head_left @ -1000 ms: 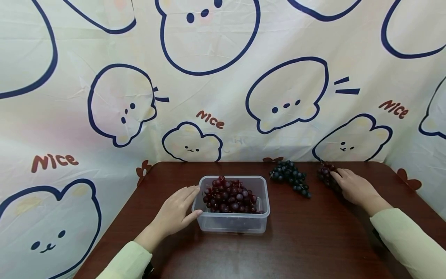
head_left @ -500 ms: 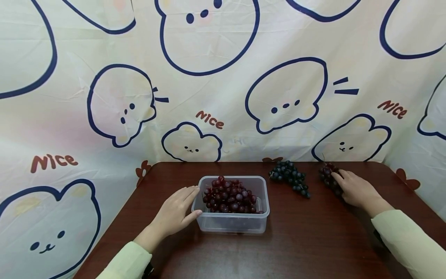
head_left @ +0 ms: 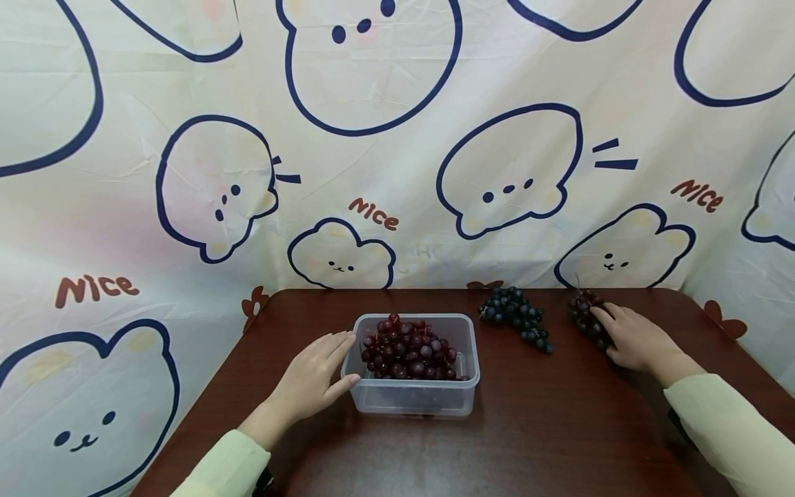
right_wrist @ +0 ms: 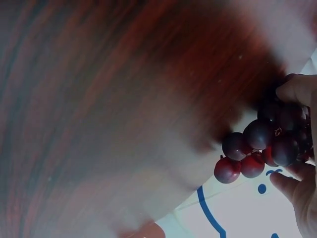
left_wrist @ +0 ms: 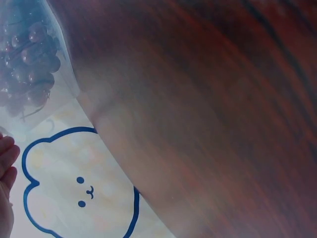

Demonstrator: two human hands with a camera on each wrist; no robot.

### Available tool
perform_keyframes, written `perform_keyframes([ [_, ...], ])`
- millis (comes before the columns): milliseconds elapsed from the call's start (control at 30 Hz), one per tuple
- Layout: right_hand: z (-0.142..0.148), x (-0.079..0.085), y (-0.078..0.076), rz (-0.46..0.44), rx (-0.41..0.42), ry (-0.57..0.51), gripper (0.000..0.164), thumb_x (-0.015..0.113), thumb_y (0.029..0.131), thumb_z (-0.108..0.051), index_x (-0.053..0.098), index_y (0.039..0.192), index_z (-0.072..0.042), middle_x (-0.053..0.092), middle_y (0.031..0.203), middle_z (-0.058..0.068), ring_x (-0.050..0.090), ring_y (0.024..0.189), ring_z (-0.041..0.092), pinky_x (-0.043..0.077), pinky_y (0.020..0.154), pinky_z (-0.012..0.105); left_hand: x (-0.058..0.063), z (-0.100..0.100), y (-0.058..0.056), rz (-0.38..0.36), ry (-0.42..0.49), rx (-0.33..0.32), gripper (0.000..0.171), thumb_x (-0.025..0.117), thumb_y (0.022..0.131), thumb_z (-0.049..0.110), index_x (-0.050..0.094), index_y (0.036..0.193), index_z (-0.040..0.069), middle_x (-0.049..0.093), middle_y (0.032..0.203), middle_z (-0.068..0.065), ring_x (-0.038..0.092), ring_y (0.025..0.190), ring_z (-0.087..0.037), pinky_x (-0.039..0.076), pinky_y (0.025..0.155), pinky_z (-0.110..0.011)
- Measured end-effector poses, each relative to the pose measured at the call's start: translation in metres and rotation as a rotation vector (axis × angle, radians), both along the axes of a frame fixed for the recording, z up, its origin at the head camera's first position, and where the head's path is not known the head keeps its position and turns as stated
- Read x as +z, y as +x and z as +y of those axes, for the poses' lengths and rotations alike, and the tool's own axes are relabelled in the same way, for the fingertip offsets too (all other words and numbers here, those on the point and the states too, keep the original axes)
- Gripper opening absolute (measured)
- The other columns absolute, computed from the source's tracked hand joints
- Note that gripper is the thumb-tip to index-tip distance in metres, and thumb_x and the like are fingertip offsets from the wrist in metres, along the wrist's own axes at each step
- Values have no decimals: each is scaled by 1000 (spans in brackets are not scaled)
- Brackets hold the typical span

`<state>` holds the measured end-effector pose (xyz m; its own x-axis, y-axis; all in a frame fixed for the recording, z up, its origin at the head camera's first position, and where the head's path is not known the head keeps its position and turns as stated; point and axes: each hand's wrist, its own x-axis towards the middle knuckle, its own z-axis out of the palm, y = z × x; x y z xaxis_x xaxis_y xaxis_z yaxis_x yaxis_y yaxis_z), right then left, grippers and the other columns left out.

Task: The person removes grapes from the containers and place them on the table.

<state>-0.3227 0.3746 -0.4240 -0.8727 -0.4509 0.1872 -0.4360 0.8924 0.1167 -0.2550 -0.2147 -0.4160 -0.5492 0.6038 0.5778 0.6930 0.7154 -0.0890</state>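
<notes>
Purple grape bunch (head_left: pixel 582 314): well to the right of the plastic box (head_left: pixel 413 400) and a bit farther back, near the table's far edge. Right hand (head_left: pixel 636 342) has hold of it, thumb and fingers curled round opposite sides, right wrist view shows this; gap between them filled by grapes. Thin stem pokes up at the bunch's far end. Can't tell if the bunch is raised or resting.

Black grape bunch (head_left: pixel 515 316): just right of the box and toward its back, between box and purple bunch, untouched, lying slantwise.

Box: clear, lidless, upright, with red grapes (head_left: pixel 410 352) piled inside, topmost ones about at the back rim.

Left hand (head_left: pixel 310 376): at the box's left side, fingers almost straight and close together, thumb spread toward the front-left corner, nothing gripped. Firm contact with rim hard to tell.

Table (head_left: pixel 534 421) under the box: dark reddish-brown, glossy. Behind box: pale cloth (head_left: pixel 397 166), blue-outlined cartoon faces, red "Nice" lettering. Both sleeves (head_left: pixel 727 428) pale green.
</notes>
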Motion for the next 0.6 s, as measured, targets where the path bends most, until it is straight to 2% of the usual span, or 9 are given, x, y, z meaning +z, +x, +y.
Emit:
perform_keyframes([
  [600, -4, 6, 4, -17, -18, -25, 70, 75, 78, -12, 41, 135, 11, 41, 131, 40, 46, 114, 54, 40, 93, 64, 0, 0, 0, 5, -4, 2, 78, 27, 100, 61, 60, 128, -4, 59, 130, -18, 56, 119, -31, 43, 101, -49],
])
